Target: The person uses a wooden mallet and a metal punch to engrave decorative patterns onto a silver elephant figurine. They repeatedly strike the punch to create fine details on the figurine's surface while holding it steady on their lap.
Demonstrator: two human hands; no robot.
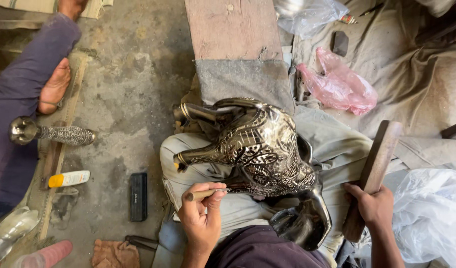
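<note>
Metal elephant figure [260, 149] partly hidden, left grip [203, 213] clamped on chisel [204, 194], right [374, 206] on mallet [373, 173].

Off to our left we see a black block [138, 196] on the concrete floor [133, 74], a white tube [69, 178] with a yellow cap, and up right a pink plastic bag [339, 84].

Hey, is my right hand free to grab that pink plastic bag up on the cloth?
Probably not right away: the right hand is wrapped around the wooden mallet. The cloth between it and the pink bag looks bare, so the path itself seems open.
</note>
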